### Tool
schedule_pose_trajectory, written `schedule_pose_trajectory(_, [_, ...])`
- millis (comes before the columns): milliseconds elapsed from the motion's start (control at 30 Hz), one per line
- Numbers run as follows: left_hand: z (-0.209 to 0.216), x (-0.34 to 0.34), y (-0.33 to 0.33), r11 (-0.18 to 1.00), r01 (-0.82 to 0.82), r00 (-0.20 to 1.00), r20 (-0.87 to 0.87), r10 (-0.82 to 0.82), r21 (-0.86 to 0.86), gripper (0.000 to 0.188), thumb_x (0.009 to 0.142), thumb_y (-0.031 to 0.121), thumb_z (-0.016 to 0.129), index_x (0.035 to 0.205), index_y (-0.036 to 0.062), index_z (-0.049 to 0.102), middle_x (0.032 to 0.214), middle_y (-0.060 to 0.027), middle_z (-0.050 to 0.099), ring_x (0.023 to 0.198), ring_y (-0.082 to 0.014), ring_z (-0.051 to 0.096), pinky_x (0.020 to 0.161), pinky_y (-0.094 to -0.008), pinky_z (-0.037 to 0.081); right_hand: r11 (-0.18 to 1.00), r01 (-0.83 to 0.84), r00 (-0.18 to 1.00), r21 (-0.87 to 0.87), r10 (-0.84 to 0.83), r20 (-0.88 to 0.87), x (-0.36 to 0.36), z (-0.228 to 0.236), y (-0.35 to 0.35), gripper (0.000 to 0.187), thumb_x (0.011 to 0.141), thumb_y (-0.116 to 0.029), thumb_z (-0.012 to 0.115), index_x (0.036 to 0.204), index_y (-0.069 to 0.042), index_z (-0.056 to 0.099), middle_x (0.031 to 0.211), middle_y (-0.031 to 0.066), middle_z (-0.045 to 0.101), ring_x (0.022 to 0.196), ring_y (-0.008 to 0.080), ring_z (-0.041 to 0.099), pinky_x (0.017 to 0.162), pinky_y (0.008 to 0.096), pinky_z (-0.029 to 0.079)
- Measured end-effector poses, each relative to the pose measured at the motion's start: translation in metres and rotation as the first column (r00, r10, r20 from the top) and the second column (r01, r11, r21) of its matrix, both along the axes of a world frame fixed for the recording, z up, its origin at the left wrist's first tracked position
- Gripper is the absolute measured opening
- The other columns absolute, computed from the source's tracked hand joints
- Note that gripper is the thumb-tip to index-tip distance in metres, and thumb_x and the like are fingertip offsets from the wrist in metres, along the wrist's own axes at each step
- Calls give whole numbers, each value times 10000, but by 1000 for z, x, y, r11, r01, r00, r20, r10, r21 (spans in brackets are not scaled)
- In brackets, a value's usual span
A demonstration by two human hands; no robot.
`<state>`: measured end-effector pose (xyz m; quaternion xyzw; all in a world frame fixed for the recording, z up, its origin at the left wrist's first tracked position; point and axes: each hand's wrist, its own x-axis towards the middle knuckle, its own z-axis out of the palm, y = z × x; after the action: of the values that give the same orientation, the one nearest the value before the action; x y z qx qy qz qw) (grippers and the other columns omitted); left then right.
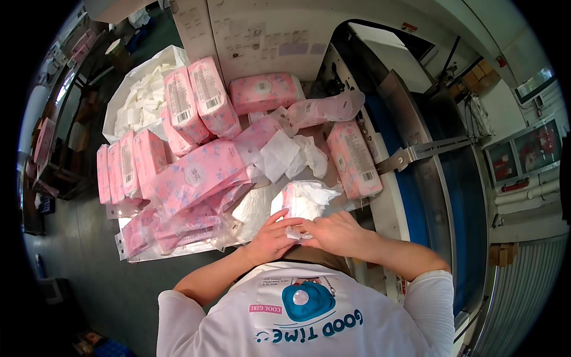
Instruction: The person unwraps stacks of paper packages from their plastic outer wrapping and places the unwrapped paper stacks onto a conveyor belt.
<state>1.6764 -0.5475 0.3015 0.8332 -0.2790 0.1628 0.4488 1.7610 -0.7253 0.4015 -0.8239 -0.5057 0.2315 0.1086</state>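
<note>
Close to my body, my left hand [271,239] and my right hand [336,233] meet at a small crumpled white piece [298,234], thin like tissue. The right fingers are bent and pinched on it; the left fingers lie closed against its other side, partly hiding it. Just beyond my fingertips is a bunched white tissue-like wad [303,199], its lower part near my left fingers. Farther off, loose white sheets [284,156] lie crumpled next to flat pink printed plastic bags [199,172].
Filled pink packs [205,89] stand and lie at the back and left, one pack [354,160] at the right. A white bin [122,89] holds white scraps. To the right runs a machine with a blue belt [410,196] and a metal arm [425,152] reaching toward the table.
</note>
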Motion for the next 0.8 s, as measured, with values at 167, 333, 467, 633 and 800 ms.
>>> schedule_pose_trajectory(167, [-7, -5, 11, 999, -9, 998, -65, 12, 39, 142, 735, 20, 643, 866, 74, 637, 1051, -48, 651, 1080, -220, 579, 1013, -457, 341, 984, -171, 984, -49, 169, -54, 6, -4, -21, 189, 809, -207, 601, 956, -89, 593, 717, 122, 633, 668, 325, 625, 568, 425, 470])
schedule_pose_trajectory(333, [3, -7, 18, 995, -102, 988, -121, 100, -7, 131, 762, 30, 634, 885, 76, 637, 1045, -28, 660, 1087, -214, 580, 1011, -433, 341, 939, 211, 966, 272, -157, -208, 1, -27, -72, 206, 817, -201, 593, 992, -93, 602, 827, 98, 654, 732, 304, 638, 629, 408, 491])
schedule_pose_trajectory(467, [4, -3, 20, 991, -133, 984, -123, 129, -27, 137, 780, 39, 630, 911, 76, 644, 1077, -25, 652, 1104, -215, 569, 1007, -436, 331, 725, 657, 682, -206, -688, -246, 9, -68, -130, 309, 814, -231, 625, 1065, -57, 579, 967, 129, 637, 823, 290, 631, 704, 391, 494])
schedule_pose_trajectory(633, [0, 0, 8, 994, -103, 993, -68, 101, -25, 141, 791, 56, 627, 928, 83, 646, 1092, -30, 647, 1120, -214, 557, 1011, -434, 312, 767, 641, 759, -13, -636, -140, 20, -49, -125, 482, 765, -263, 691, 1143, -6, 540, 1073, 145, 588, 916, 307, 594, 787, 386, 477])
schedule_pose_trajectory(800, [-1, 1, 1, 994, -110, 994, -13, 110, 7, 167, 786, 57, 633, 949, 88, 644, 1128, -36, 633, 1137, -225, 543, 1010, -431, 308, 785, 309, 871, 537, -460, 172, 47, -6, -27, 280, 789, -126, 651, 1034, -31, 555, 1095, 108, 567, 941, 245, 563, 788, 319, 445])
